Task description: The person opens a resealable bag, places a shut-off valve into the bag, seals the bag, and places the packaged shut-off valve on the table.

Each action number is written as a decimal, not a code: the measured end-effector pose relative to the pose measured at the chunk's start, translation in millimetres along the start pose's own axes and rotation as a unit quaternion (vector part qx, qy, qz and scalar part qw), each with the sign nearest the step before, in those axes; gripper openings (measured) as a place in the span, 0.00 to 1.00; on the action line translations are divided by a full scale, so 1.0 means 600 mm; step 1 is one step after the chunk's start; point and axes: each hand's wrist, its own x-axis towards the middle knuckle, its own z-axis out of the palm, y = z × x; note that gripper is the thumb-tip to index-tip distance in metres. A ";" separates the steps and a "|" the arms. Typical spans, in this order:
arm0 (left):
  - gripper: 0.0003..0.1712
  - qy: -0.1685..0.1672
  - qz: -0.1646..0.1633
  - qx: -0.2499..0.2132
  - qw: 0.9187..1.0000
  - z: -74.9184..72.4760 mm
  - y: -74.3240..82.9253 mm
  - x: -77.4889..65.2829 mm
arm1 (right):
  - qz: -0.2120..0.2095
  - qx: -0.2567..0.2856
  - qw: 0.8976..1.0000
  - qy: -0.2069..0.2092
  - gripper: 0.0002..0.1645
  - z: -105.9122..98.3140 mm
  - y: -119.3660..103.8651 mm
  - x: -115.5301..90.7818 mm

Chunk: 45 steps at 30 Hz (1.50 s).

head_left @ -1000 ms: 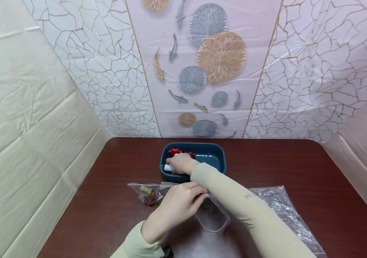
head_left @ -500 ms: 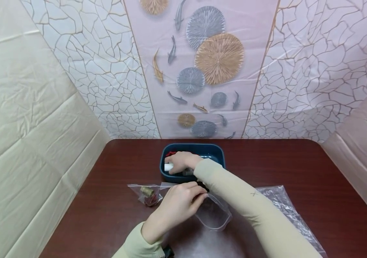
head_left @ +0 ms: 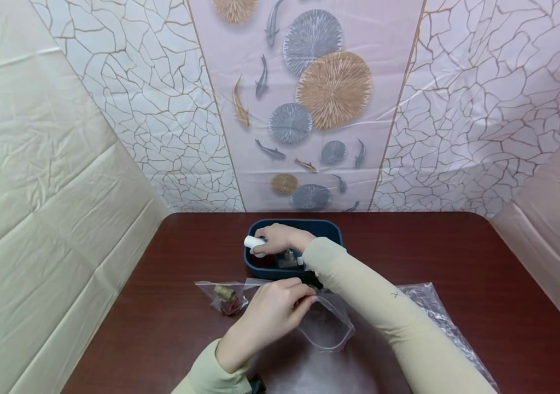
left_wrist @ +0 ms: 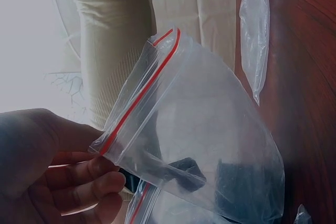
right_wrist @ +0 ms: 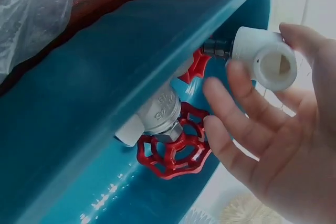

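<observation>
My right hand (head_left: 282, 239) is over the left side of a blue tray (head_left: 267, 272), pinching a white plastic pipe fitting (right_wrist: 268, 59) between thumb and fingers. A dark ridged stem sticks out of the fitting. Below it in the tray, the right wrist view shows a valve (right_wrist: 163, 109) with a red handwheel (right_wrist: 176, 153), and part of another red piece (right_wrist: 195, 67). My left hand (head_left: 270, 309) pinches the upper edge of a clear zip bag (left_wrist: 210, 98) with a red seal line; its mouth hangs open. A dark piece (left_wrist: 188, 174) shows through the plastic.
A small zip bag (head_left: 229, 300) with a brass-coloured fitting and something red lies left of my left hand. Flat clear plastic bags (head_left: 425, 306) lie to the right, partly behind my right sleeve. The tray stands near the back of the brown table (head_left: 408, 241).
My right hand has lifted the white fitting from inside the tray to about rim height, slightly up and left. My left hand keeps its hold on the bag's edge.
</observation>
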 end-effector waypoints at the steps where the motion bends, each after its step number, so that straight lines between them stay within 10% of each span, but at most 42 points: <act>1: 0.03 0.001 0.001 0.002 1.000 0.000 0.000 0.000 | -0.001 -0.016 1.000 0.007 0.24 0.000 -0.002 0.000; 9: 0.02 0.012 0.013 0.010 1.000 -0.001 0.001 -0.001 | 0.006 -0.096 0.994 0.054 0.26 0.018 -0.018 0.006; 21: 0.03 0.017 0.017 0.026 0.999 0.004 0.003 -0.003 | -0.019 -0.054 0.995 0.078 0.26 0.005 -0.028 -0.024; 33: 0.03 -0.004 0.008 0.034 0.999 0.006 0.005 0.000 | -0.086 -0.045 0.983 0.155 0.27 -0.102 -0.078 -0.132; 45: 0.06 -0.028 0.009 0.030 0.999 0.004 0.008 0.005 | -0.131 -0.073 0.960 0.238 0.24 -0.098 -0.091 -0.278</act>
